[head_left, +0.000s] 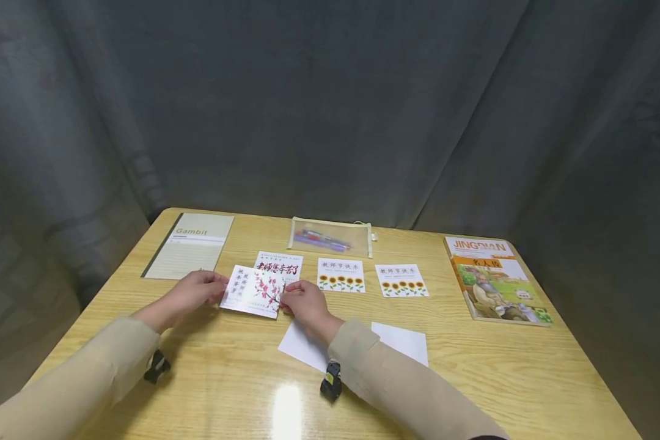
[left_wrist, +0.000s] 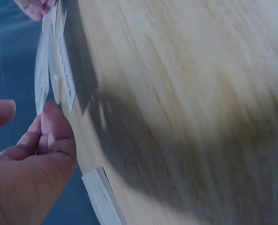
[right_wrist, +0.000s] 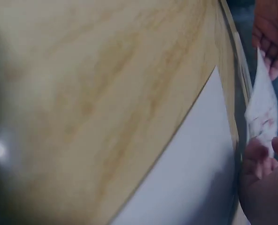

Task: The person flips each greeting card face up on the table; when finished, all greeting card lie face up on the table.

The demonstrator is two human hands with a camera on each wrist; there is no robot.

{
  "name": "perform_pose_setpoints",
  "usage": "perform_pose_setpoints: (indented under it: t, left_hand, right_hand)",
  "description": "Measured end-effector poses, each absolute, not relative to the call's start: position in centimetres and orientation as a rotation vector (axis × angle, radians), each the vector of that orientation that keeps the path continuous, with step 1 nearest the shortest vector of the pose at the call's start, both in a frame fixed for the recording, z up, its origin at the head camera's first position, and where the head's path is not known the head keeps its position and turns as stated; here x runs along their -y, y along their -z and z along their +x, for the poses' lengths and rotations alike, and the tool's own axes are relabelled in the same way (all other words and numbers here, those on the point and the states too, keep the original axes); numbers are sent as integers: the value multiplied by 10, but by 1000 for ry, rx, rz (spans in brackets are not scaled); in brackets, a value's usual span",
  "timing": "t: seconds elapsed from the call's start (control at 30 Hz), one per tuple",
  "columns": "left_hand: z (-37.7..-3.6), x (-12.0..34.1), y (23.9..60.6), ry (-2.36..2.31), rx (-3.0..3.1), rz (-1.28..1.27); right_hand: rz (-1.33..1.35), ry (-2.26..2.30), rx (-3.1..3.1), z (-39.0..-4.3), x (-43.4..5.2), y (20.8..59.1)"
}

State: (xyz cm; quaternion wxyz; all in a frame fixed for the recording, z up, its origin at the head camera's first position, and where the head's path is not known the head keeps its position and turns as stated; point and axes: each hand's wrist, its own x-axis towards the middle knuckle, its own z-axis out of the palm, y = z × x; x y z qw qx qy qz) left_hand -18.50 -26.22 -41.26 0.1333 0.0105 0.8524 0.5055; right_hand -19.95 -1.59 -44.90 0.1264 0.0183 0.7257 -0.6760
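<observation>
A greeting card (head_left: pixel 253 291) printed with pink blossoms and Chinese characters is held up between both hands, tilted over the table. My left hand (head_left: pixel 200 287) grips its left edge; in the left wrist view, the left fingers (left_wrist: pixel 59 129) meet the card's near corner. At the right edge, my right hand (head_left: pixel 308 305) pinches it, with the right thumb and fingers close together in the right wrist view. Behind it, a card with red lettering (head_left: pixel 277 263) is partly covered in the head view. Beneath the right wrist lies a white sheet (head_left: pixel 302 347), partly hidden.
Two sunflower cards (head_left: pixel 341 275) lie side by side right of the hands. Behind them sits a zip pouch with pens (head_left: pixel 330 237). A notebook (head_left: pixel 189 244) is at the back left, a book (head_left: pixel 497 281) at the right. Another white sheet (head_left: pixel 401 342) lies by the right forearm.
</observation>
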Motion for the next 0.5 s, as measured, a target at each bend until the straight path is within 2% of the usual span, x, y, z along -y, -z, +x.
perform_pose_setpoints:
  t: [0.5]
  left_hand:
    - [-182, 276, 421, -1286, -2457, -22]
  right_hand:
    - [41, 1882, -1925, -168, 26, 431]
